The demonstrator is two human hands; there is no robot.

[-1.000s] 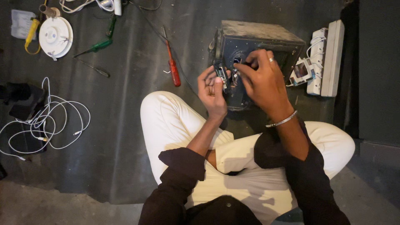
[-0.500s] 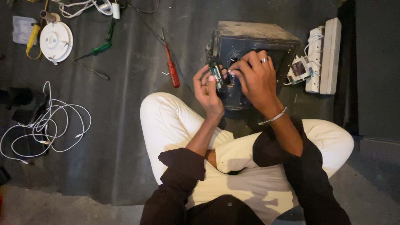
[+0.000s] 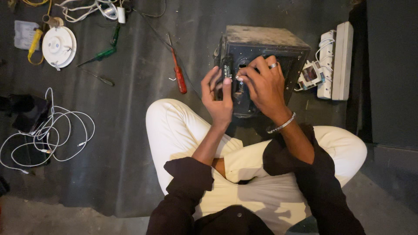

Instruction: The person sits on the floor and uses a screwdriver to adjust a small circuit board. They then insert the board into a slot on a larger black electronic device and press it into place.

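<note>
I see a dark, scuffed metal box [image 3: 265, 52] standing upright on the floor before my crossed legs, its top dusty. At its front face sits a small dark part [image 3: 227, 72], details too dim to tell.

- The person sits cross-legged on the floor mat [image 3: 130, 143], with the metal box [image 3: 265, 48] on the mat just ahead of the knees.
- The left hand [image 3: 220, 98] and right hand [image 3: 263, 87] meet side by side against the near face of the box, holding a small part [image 3: 227, 72] between them.
- A power strip [image 3: 335, 61] lies right of the box, with a small component [image 3: 310, 74] between the two.
- A screwdriver [image 3: 177, 72] lies just left of the box.
- Further left lie a second screwdriver [image 3: 102, 54] and a round fitting [image 3: 58, 46].
- A coiled cable [image 3: 48, 135] lies at the near left, well apart from the box.
</note>
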